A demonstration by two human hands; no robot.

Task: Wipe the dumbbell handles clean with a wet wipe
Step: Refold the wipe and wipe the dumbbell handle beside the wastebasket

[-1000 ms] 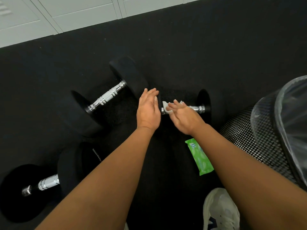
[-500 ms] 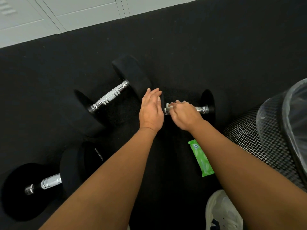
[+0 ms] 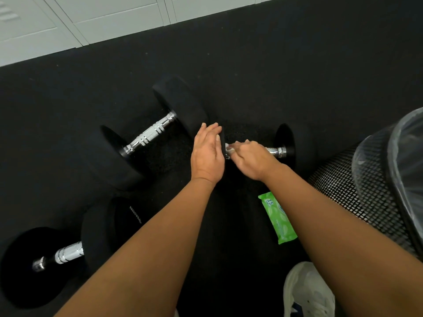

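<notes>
Right hand (image 3: 253, 160) curled closed over a white wet wipe (image 3: 229, 149), pressed around the chrome handle (image 3: 275, 151) of the nearest dumbbell (image 3: 295, 147); only a small corner of wipe visible at the fingertips, toward the handle's left end. Left hand (image 3: 207, 154) flat and open, fingers extended together, laid against the dumbbell's left weight head, just beside the wiping hand and holding nothing; that head mostly hidden behind the palm. Right of the grip, bare handle and collar exposed, running into the black right weight head. Left of and beyond the grip, a second dumbbell (image 3: 150, 136) lying diagonally with knurled chrome handle uncovered. Farther left and nearer the viewer, a third dumbbell (image 3: 68, 253), handle partly visible. Below the grip, close to the right forearm, a green wet-wipe pack (image 3: 277, 217) flat on the black rubber floor (image 3: 274, 76). To the right, a black mesh waste bin (image 3: 343, 191) with clear liner. Near the bottom edge, a white shoe (image 3: 306, 291). Well beyond the grip, pale locker doors (image 3: 103, 19) along the floor's edge.
</notes>
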